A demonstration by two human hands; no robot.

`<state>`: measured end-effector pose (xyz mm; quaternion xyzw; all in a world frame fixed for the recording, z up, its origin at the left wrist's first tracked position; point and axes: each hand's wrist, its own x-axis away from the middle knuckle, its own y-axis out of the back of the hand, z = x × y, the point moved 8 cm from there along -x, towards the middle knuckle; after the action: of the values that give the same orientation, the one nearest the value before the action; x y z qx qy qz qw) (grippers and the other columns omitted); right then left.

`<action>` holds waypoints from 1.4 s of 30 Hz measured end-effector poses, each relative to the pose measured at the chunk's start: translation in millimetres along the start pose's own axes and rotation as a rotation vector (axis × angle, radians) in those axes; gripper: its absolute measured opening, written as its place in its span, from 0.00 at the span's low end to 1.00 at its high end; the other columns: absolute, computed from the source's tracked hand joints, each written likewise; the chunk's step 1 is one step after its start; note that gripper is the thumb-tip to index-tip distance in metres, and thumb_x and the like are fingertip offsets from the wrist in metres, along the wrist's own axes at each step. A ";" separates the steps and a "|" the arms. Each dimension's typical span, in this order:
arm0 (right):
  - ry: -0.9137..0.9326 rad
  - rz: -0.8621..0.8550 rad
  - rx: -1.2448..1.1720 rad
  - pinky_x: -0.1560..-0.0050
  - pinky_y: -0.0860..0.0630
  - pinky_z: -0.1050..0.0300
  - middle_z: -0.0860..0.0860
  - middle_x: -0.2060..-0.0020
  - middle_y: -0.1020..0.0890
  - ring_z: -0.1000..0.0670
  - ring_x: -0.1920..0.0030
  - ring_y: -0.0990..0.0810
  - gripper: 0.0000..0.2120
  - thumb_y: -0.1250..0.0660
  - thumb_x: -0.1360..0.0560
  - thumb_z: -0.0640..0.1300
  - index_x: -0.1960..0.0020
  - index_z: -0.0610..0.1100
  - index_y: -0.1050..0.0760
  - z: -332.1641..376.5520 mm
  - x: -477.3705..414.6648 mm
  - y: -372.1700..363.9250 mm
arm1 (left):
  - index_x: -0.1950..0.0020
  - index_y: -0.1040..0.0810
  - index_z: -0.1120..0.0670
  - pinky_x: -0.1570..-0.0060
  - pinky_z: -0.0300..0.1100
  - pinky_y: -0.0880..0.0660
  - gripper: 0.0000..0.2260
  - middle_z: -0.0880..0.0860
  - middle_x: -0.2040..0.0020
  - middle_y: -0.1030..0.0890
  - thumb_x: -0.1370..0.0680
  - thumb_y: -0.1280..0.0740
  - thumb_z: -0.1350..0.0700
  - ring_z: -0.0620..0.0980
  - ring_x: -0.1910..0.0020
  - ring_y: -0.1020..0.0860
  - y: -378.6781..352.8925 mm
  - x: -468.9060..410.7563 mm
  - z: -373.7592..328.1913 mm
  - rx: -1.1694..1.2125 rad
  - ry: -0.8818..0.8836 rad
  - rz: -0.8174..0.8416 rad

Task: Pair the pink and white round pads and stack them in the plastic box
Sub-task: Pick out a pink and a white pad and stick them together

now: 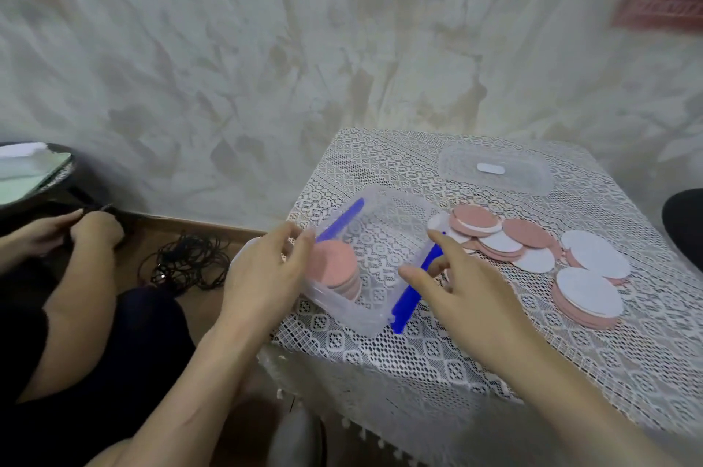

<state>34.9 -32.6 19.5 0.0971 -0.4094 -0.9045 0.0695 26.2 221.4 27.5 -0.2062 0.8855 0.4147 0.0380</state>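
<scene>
With left hand loose at the box rim and right hand spread and empty, reach for the pads at the box's 3 o'clock, lifting one pink-white pair with edges aligned.

You have the clear plastic box at mid-frame, on the left end of the lace-covered table.

A stack of pink round pads lies in the box's left part, with your left hand at its left side and your right hand over its right. A loose pile of pink and white pads lies right of the box, with two pad stacks, far and near, beyond. The clear plastic lid lies behind them.
</scene>
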 end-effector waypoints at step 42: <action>-0.161 0.070 -0.385 0.68 0.24 0.59 0.60 0.52 0.22 0.58 0.67 0.20 0.34 0.36 0.18 0.53 0.18 0.59 0.50 -17.9 -2.2 -2.1 | 0.46 0.28 0.45 0.48 0.53 0.25 0.11 0.48 0.51 0.20 0.22 0.43 0.42 0.54 0.51 0.22 2.1 -21.7 19.2 0.062 0.148 -0.089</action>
<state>41.0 -43.8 6.7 -0.0049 -0.2362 -0.9680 0.0850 43.2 244.3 21.7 -0.2740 0.8884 0.3684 -0.0027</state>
